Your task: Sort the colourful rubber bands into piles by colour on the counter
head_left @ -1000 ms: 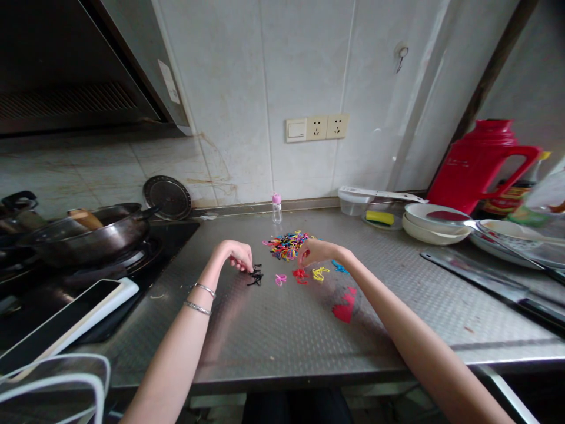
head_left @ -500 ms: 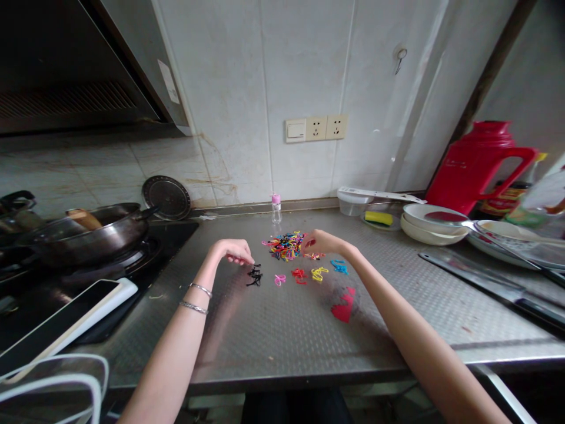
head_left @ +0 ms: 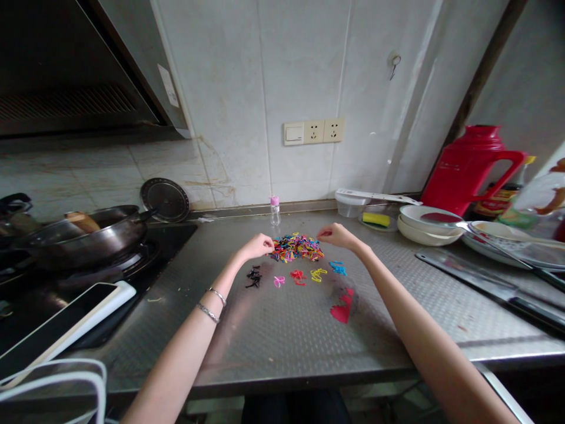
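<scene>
A mixed pile of small coloured rubber bands [head_left: 296,247] lies on the steel counter [head_left: 286,330]. In front of it sit small sorted groups: black bands [head_left: 253,277], pink bands [head_left: 279,281], red bands [head_left: 298,275], yellow bands [head_left: 318,274] and blue bands [head_left: 338,268]. My left hand [head_left: 258,245] rests at the pile's left edge with fingers curled in a pinch. My right hand [head_left: 335,235] is at the pile's right edge, fingertips pinched together. What either pinch holds is too small to make out.
A small bottle with a pink cap [head_left: 275,210] stands behind the pile. A wok [head_left: 83,232] sits on the stove at left, a phone [head_left: 62,327] lies near the front left. Bowls [head_left: 426,224], a red thermos jug [head_left: 472,168] and a knife [head_left: 489,282] are at right.
My left hand left the black bands and moved up right to the pile's left edge. My right hand shifted from the sorted groups to the pile's right edge.
</scene>
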Demonstrator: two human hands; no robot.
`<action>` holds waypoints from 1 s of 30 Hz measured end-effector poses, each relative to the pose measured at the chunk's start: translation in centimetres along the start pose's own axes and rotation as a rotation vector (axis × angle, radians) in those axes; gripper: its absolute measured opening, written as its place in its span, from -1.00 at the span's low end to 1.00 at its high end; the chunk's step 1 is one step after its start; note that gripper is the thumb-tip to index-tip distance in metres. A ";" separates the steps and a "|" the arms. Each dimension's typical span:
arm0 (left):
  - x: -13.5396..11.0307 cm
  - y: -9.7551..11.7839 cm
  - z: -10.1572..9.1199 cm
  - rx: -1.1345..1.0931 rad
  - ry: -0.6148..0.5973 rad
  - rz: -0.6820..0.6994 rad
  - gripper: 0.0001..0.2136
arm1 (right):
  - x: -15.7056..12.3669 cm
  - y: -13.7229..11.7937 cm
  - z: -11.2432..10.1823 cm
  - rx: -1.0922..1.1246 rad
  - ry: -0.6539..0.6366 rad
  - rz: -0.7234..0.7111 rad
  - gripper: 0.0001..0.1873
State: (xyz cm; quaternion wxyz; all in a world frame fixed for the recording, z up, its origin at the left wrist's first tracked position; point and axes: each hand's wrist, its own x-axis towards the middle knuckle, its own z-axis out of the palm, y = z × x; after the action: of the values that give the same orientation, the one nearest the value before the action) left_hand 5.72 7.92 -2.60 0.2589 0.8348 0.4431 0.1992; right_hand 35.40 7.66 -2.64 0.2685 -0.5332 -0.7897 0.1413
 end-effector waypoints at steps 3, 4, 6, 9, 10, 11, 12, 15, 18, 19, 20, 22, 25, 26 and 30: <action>0.3 0.0 0.4 0.019 0.036 0.054 -0.79 | -0.7 -0.3 0.1 -0.045 -0.068 -0.039 -0.78; 0.4 0.0 0.5 0.025 0.040 0.062 -0.79 | -1.0 -0.3 0.2 -0.063 -0.092 -0.048 -0.78; 0.5 0.0 0.7 0.039 0.042 0.069 -0.79 | -1.7 -0.3 0.4 -0.090 -0.122 -0.048 -0.78; 0.6 0.1 1.0 0.052 0.039 0.059 -0.80 | -2.8 0.1 0.8 -0.094 -0.099 -0.020 -0.77; 0.6 0.1 1.0 0.053 0.036 0.053 -0.80 | -3.1 0.2 0.9 -0.088 -0.085 -0.014 -0.77; 0.6 0.1 1.1 0.054 0.033 0.048 -0.80 | -3.3 0.4 1.0 -0.080 -0.071 -0.010 -0.77; 0.6 0.2 1.2 0.054 0.032 0.045 -0.80 | -3.4 0.6 1.2 -0.070 -0.059 -0.007 -0.77; 0.6 0.1 1.3 0.056 0.041 0.049 -0.79 | -3.6 1.0 1.6 -0.048 -0.036 -0.006 -0.78; 0.6 0.1 1.3 0.055 0.048 0.057 -0.79 | -3.4 1.2 2.1 -0.043 -0.037 -0.028 -0.76; 0.5 0.1 1.3 0.055 0.050 0.058 -0.79 | -3.4 1.3 2.3 -0.045 -0.044 -0.039 -0.75; 0.5 0.1 1.3 0.055 0.052 0.057 -0.79 | -3.3 1.3 2.5 -0.047 -0.050 -0.049 -0.75; 0.5 0.1 1.2 0.056 0.057 0.051 -0.78 | -3.2 1.4 2.9 -0.056 -0.058 -0.065 -0.77; 0.5 0.0 1.2 0.054 0.061 0.050 -0.79 | -3.3 1.4 3.3 -0.068 -0.056 -0.092 -0.79; 0.5 -0.1 1.2 0.052 0.060 0.052 -0.79 | -3.3 1.3 3.3 -0.071 -0.055 -0.100 -0.79; 0.6 -0.4 1.2 0.041 0.046 0.059 -0.79 | -3.5 0.8 2.7 -0.070 -0.029 -0.106 -0.80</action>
State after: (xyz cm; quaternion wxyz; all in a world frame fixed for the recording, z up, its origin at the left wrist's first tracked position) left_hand 6.39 8.28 -3.73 0.2257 0.8479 0.4280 0.2167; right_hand 35.41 4.95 -6.21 0.2452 -0.4977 -0.8250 0.1069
